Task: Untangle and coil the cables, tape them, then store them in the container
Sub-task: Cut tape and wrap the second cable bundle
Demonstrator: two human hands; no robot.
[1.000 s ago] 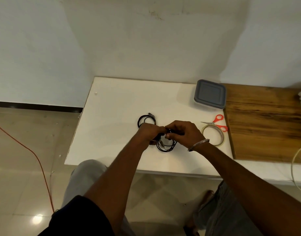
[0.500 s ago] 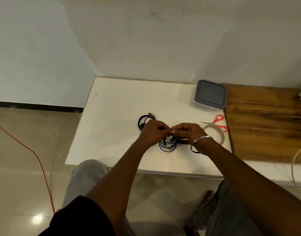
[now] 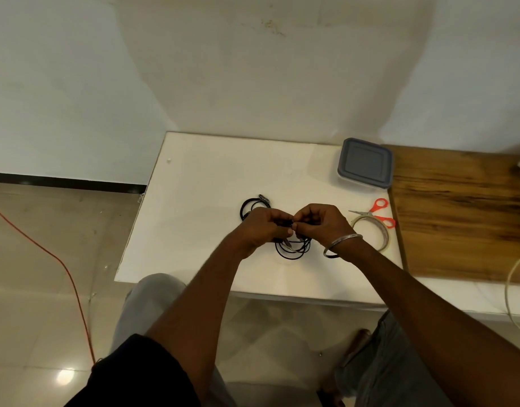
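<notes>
The left hand (image 3: 263, 227) and the right hand (image 3: 320, 223) meet fingertip to fingertip over the white table (image 3: 200, 201). Both pinch a thin black cable (image 3: 292, 249), and its round loops lie just below the fingers. A second black coil (image 3: 250, 207) lies behind the left hand. The clear box with a grey lid (image 3: 364, 163) sits at the back right.
</notes>
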